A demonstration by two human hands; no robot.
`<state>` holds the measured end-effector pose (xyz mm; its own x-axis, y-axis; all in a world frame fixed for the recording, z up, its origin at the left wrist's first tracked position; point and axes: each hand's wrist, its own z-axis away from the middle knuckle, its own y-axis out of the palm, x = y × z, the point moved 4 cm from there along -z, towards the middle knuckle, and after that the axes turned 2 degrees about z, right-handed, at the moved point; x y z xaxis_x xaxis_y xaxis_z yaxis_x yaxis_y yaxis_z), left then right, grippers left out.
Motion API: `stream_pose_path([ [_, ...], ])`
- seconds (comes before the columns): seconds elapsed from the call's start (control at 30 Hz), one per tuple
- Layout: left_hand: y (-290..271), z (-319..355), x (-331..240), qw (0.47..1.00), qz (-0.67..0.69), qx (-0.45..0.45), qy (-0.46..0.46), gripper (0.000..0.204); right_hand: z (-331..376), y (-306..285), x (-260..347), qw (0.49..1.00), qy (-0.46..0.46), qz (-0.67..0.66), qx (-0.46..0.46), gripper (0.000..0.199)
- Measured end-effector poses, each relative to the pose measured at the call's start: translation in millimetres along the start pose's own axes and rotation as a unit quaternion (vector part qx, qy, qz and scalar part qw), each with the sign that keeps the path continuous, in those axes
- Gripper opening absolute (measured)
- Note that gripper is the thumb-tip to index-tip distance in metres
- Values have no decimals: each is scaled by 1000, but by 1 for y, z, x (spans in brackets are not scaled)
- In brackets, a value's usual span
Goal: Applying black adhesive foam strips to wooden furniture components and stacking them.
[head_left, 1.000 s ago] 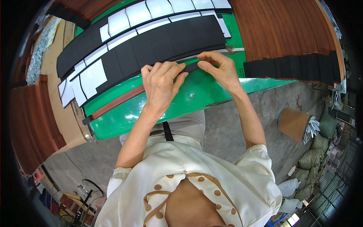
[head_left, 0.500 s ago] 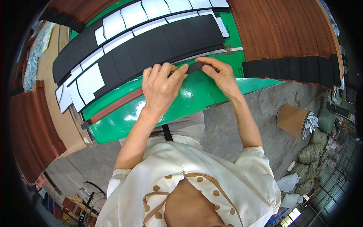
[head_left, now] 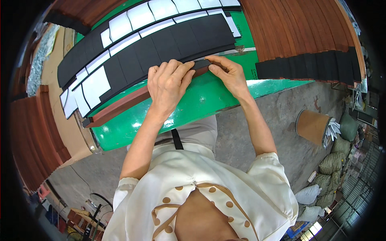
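Note:
A reddish-brown wooden strip (head_left: 120, 106) lies slantwise along the green tabletop (head_left: 189, 102) in front of me, with a black end at its left. Over its right end sits a small black foam piece (head_left: 202, 64). My left hand (head_left: 169, 84) is closed over the strip, its thumb and fingertips at the left edge of the foam piece. My right hand (head_left: 228, 74) pinches the right end of that piece between thumb and forefinger. The parts under my left palm are hidden.
Beyond my hands, black foam sheets (head_left: 161, 46) lie in rows with white backing sheets (head_left: 140, 18). Brown wooden strips with black ends (head_left: 297, 36) are stacked at right, more strips (head_left: 34, 136) at left. A brown drum (head_left: 309, 126) stands on the floor to the right.
The wooden strip has turned, showing more of its side, and moved slightly away from me. Both hands shifted a little up and left, still at the foam piece.

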<state>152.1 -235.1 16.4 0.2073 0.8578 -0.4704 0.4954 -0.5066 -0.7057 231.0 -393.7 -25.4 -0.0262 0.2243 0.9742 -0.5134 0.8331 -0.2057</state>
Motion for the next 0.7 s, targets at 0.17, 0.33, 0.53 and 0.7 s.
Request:
stream_pose_path([
  [0.17,2,10,-7,998,-25,-32,43,19,6,0,1,999,11,-31,29,24],
  [0.33,5,15,-8,994,-74,-43,71,26,8,16,-2,997,15,17,-73,19],
  [0.53,7,19,-6,988,-109,-48,98,28,6,34,6,974,-49,125,-180,14],
  [0.7,5,22,-5,993,-82,-44,72,33,5,44,3,962,-71,158,-211,18],
])
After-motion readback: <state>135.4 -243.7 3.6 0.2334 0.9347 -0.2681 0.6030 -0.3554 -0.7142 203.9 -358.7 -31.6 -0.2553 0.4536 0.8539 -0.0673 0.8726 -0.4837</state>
